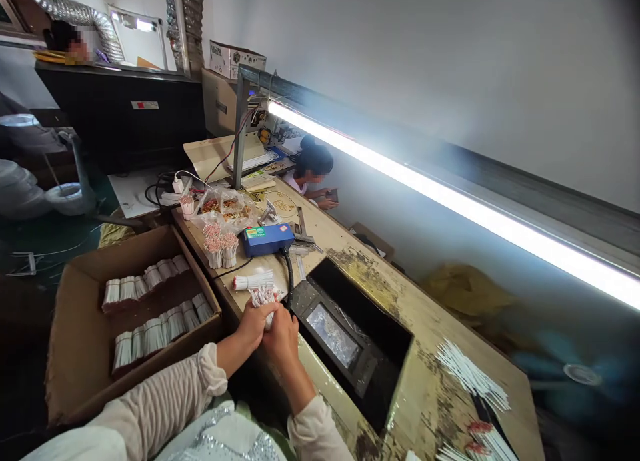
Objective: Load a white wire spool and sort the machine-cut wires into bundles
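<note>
A bundle of white wires (264, 297) stands upright between my two hands, over the near edge of the workbench. My left hand (254, 326) wraps around it from the left. From the right, my right hand (281, 335) closes on the same bundle, and the two hands touch. Just behind lies another white wire bundle (250, 280) on its side, its left ends reddish. Further back, several upright bundles with pinkish tips (220, 246) stand beside a blue box-shaped device (269, 239). The lower part of the held bundle is hidden by my fingers.
At the left, a cardboard box (80, 314) holds rows of tied bundles. A black recess (395, 361) with a metal-framed panel sits in the workbench (365, 274). Loose white wires (473, 373) lie at the right. A lit tube lamp (400, 164) crosses above. Two people sit further back.
</note>
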A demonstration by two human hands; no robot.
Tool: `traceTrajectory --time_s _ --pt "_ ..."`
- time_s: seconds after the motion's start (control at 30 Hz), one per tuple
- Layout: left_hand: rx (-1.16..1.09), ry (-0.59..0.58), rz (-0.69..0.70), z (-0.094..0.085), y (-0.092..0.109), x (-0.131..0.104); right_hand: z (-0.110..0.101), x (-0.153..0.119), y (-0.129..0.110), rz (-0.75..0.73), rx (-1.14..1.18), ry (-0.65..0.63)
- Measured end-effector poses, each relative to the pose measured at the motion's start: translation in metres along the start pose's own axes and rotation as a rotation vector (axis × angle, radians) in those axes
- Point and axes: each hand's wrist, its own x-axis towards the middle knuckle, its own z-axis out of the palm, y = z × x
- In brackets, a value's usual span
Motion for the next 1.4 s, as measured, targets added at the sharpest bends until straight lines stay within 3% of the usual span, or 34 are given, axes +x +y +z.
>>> traceTrajectory --time_s 0.07,0.2,0.3,0.4,0.53,0.77,0.9,0.97,1.0,1.13,1.23,1.4 --pt "0.004 -0.003 -0.012 0.003 -0.002 -0.005 0.003 0.002 0.004 -0.009 0.04 -0.015" --pt "0.159 -0.099 -0.091 0.002 0.01 -0.017 -0.006 0.008 0.012 -0.03 0.395 -0.101" --pt "0.291 -0.248 -0.13 -0.007 0.025 -0.017 -0.017 0.011 0.013 -0.021 0.751 -0.239" --pt "0.363 -0.433 -0.185 -0.016 0.038 -0.007 -0.024 0.008 0.013 0.089 1.038 -0.447" --pt "0.356 -0.683 -0.407 -0.022 0.042 0.005 -0.024 0.0 0.015 0.151 1.132 -0.578" --pt "0.212 -0.495 -0.419 -0.022 0.019 0.003 -0.015 0.008 0.026 0.221 1.083 -0.75" --pt "0.176 -0.46 -0.419 -0.02 0.017 0.003 -0.032 0.02 0.039 0.091 0.896 -0.795" --pt "0.155 -0.432 -0.375 -0.02 0.019 0.005 -0.042 0.024 0.045 0.01 0.775 -0.733" --pt "0.16 -0.405 -0.33 -0.02 0.02 0.007 -0.045 0.024 0.046 0.027 0.739 -0.642" --pt "0.292 -0.306 -0.178 -0.02 0.012 0.016 -0.029 0.019 0.045 0.281 0.795 -0.215" --pt "0.328 -0.328 -0.102 -0.02 0.001 0.021 -0.004 0.014 0.039 0.259 0.814 -0.125" --pt "0.533 -0.407 0.223 -0.024 -0.002 0.025 0.013 0.013 0.038 0.072 0.63 0.022"
